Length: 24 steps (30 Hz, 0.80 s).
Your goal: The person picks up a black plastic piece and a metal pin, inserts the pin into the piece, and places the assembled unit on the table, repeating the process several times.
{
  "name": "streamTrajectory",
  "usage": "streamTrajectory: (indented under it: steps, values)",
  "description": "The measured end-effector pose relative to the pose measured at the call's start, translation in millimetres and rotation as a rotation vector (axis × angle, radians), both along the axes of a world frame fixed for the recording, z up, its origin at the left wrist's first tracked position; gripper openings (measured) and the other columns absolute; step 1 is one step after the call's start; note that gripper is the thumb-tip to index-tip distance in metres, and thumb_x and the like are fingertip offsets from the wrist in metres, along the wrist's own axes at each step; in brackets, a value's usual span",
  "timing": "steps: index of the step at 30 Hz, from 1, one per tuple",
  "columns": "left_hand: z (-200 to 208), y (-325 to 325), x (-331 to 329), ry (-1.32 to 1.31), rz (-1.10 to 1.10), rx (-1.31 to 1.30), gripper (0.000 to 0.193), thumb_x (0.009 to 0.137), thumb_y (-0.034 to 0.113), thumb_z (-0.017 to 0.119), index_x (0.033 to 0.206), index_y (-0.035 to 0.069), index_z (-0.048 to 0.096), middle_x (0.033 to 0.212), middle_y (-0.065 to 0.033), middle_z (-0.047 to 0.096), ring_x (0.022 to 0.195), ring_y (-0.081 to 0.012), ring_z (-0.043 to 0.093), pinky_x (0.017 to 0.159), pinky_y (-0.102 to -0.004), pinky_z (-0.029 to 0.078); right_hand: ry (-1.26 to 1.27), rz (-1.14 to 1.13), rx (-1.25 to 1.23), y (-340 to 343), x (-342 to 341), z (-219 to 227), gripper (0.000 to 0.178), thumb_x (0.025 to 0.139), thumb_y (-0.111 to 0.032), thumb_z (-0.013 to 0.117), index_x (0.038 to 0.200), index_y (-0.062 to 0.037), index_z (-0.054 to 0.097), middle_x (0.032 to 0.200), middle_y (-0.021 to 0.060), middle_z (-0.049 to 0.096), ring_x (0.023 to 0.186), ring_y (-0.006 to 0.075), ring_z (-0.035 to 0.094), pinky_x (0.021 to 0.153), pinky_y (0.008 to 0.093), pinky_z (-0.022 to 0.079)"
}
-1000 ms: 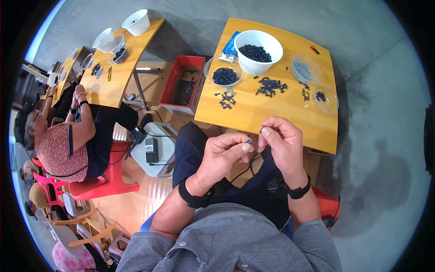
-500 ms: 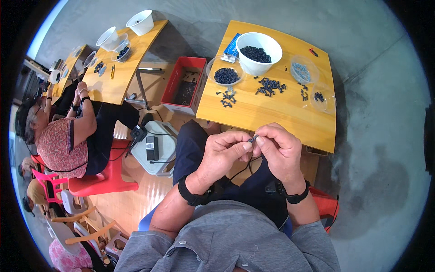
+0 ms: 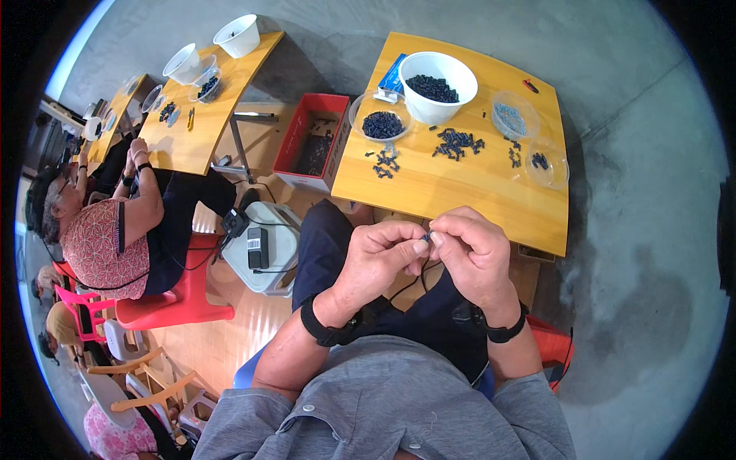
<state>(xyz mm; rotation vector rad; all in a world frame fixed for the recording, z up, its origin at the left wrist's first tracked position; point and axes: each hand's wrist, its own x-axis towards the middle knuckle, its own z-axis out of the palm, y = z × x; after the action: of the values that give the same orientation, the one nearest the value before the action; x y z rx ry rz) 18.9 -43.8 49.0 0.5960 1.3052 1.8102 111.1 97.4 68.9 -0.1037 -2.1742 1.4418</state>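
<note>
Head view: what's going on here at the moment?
A seated person's left hand and right hand meet fingertip to fingertip at a small dark part, mostly hidden by the fingers. They are in front of the near edge of a yellow wooden table. On it are a white bowl of dark pieces and a loose pile of dark pieces. Off to the left, a co-worker sits at another table.

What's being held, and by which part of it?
The left hand pinches a small dark piece, with the right hand against it; which part is gripped is hidden.
</note>
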Motion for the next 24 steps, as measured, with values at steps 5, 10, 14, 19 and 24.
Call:
streamTrajectory:
  steps: [5, 10, 14, 19, 24]
  values:
    - [-0.3, 1.0, 0.4, -0.052, -0.014, -0.030, 0.010, 0.090, 0.005, 0.058, 0.092, -0.003, 0.064, 0.078, -0.0029, 0.062, 0.063, -0.0078, 0.057, 0.058, -0.0203, 0.046, 0.018, 0.002, 0.023, -0.9, -0.3, -0.1, 0.009, 0.078, 0.005, 0.062, 0.087, 0.0028, 0.061, 0.078, 0.0123, 0.061, 0.065, 0.0208, 0.059, 0.058, 0.0286, 0.047]
    - [-2.9, 0.3, 0.4, -0.072, -0.018, -0.056, 0.010, 0.090, 0.005, 0.058, 0.093, -0.002, 0.064, 0.077, -0.0022, 0.062, 0.063, -0.0075, 0.057, 0.058, -0.0201, 0.047, 0.062, -0.020, 0.118, -4.9, -2.5, -1.1, 0.010, 0.078, 0.006, 0.062, 0.087, 0.0024, 0.061, 0.078, 0.0120, 0.060, 0.066, 0.0214, 0.059, 0.058, 0.0290, 0.046]
    - [-5.2, 1.9, 2.8, -0.101, 0.023, -0.079, 0.009, 0.090, 0.004, 0.058, 0.093, -0.002, 0.064, 0.077, -0.0022, 0.062, 0.064, -0.0074, 0.058, 0.059, -0.0201, 0.048, 0.100, -0.065, 0.143, -11.0, -1.9, -6.0, 0.010, 0.078, 0.006, 0.062, 0.088, 0.0025, 0.061, 0.081, 0.0120, 0.059, 0.068, 0.0218, 0.059, 0.060, 0.0295, 0.047]
    - [-6.9, 3.0, 1.7, -0.088, -0.011, -0.097, 0.010, 0.090, 0.003, 0.057, 0.094, -0.002, 0.064, 0.078, -0.0026, 0.063, 0.064, -0.0075, 0.058, 0.060, -0.0204, 0.048, 0.110, -0.100, 0.116, -12.4, 0.5, -20.7, 0.010, 0.079, 0.005, 0.062, 0.089, 0.0019, 0.061, 0.083, 0.0123, 0.059, 0.069, 0.0215, 0.059, 0.061, 0.0291, 0.047]
    - [-6.9, 7.6, 0.0, -0.065, -0.034, -0.097, 0.010, 0.090, 0.004, 0.057, 0.093, -0.003, 0.063, 0.077, -0.0026, 0.063, 0.064, -0.0078, 0.059, 0.060, -0.0209, 0.049, 0.110, -0.096, 0.090, -5.8, 1.5, -20.1, 0.011, 0.080, 0.005, 0.062, 0.090, 0.0020, 0.061, 0.084, 0.0121, 0.059, 0.070, 0.0200, 0.059, 0.061, 0.0279, 0.047]
